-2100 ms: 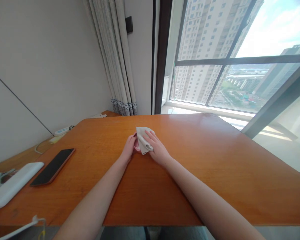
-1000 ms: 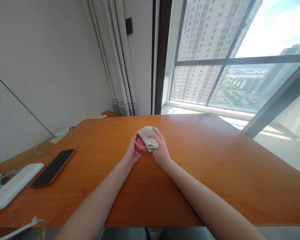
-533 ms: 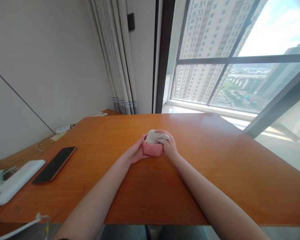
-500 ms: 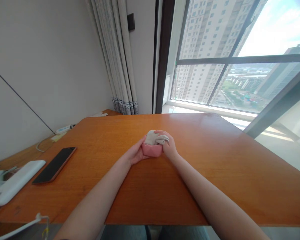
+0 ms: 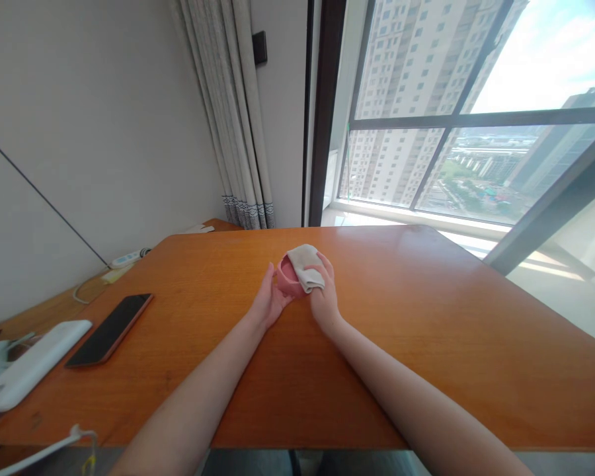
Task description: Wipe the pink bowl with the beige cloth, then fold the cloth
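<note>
A small pink bowl-like container (image 5: 288,283) is held above the middle of the wooden table, its opening tilted. My left hand (image 5: 269,301) grips its left side, thumb up along the rim and fingers beneath. My right hand (image 5: 326,297) holds a pale grey-white cloth (image 5: 303,259) draped over the container's right rim. The cloth covers the right part of the opening, and some of the right fingers are hidden behind it.
On the wooden table (image 5: 401,330), a dark phone (image 5: 110,330) and a white oblong device (image 5: 34,363) lie at the left. A power strip (image 5: 125,258) sits by the wall. A white cable (image 5: 39,455) hangs at the near left edge. A large window stands at the right.
The container has tilted and shifted slightly left. The cloth, bunched in the opening before, now lies spread over the right rim, with my right hand moved along with it.
</note>
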A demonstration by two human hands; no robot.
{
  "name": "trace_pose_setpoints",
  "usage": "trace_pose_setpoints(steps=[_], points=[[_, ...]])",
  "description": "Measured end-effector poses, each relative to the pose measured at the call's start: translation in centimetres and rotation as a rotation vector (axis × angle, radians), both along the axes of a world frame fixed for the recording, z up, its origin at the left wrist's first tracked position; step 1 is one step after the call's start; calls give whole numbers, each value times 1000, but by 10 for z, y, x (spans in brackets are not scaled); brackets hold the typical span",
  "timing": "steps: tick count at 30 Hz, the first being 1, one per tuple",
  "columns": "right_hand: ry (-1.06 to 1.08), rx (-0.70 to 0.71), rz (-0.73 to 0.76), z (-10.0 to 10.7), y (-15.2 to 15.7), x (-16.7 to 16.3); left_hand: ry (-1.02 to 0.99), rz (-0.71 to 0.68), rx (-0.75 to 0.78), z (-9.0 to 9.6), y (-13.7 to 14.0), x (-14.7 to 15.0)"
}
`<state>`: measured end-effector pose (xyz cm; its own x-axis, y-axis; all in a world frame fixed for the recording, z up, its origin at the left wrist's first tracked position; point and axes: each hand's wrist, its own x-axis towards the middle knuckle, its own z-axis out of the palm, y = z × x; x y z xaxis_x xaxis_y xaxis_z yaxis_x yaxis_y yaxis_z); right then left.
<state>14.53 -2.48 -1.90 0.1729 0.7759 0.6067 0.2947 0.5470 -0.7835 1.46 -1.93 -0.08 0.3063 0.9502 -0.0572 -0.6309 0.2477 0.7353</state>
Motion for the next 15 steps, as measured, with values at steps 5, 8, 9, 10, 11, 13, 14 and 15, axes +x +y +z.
trace_pose_setpoints(steps=[5, 8, 9, 10, 11, 13, 14, 15], points=[[54, -26, 185, -5, 28, 31, 165, -184, -158, -6, -1, 1], [-11, -53, 197, -10, 30, 31, 180, -76, -182, -11, 0, 6], [-59, -35, 183, -10, 28, 29, 158, -19, -155, -11, 1, 6], [-137, -4, 179, -8, 24, 26, 136, 35, -122, -12, 3, 6], [-242, 36, 189, -6, 18, 22, 111, 85, -88, -12, 4, 5], [-491, 113, 235, 1, 7, 14, 60, 141, -34, -12, 7, 1], [-591, 140, 253, 5, 1, 10, 32, 141, -18, -12, 9, -1], [-663, 159, 259, 7, -3, 8, 7, 130, -10, -12, 10, -4]])
